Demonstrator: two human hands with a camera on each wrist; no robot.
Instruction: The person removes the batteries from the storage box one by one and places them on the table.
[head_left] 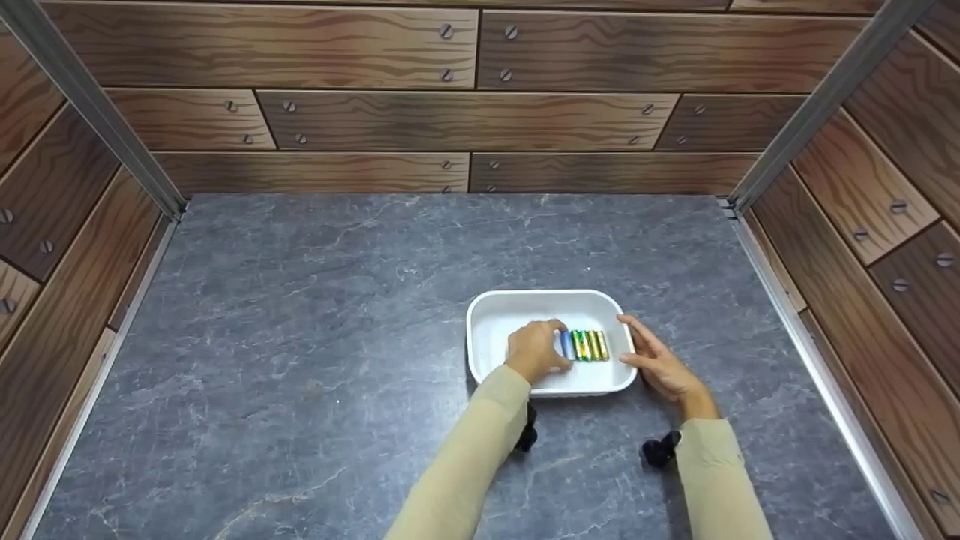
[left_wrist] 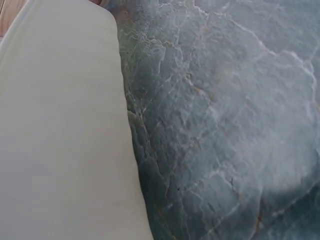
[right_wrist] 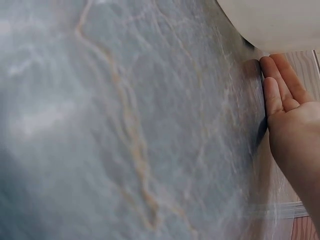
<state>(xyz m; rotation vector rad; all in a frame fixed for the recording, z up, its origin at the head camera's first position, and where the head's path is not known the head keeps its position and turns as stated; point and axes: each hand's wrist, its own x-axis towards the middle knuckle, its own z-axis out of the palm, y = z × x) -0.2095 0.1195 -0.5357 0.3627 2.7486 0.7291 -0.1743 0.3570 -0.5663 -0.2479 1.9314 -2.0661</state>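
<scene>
Left hand (head_left: 535,351) pinches blue battery (head_left: 567,346) in tray (head_left: 487,322); green-gold batteries (head_left: 591,346) right of its fingertips, labels too small to read; right hand (head_left: 664,366) touches tray's end, thumb and fingers apart.

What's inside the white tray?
A row of batteries, and the left hand at its blue end. The hand covers part of the tray floor; anything beneath it can't be seen.

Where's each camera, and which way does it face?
Head: on the head, facing forward and down; shows white tray, left hand, right hand, sleeves.
Left wrist: on that wrist, facing tabletop; left sleeve, sliver of skin.
Right wrist: on that wrist, facing tabletop; right hand at right.
Head and right wrist share right hand and white tray.
</scene>
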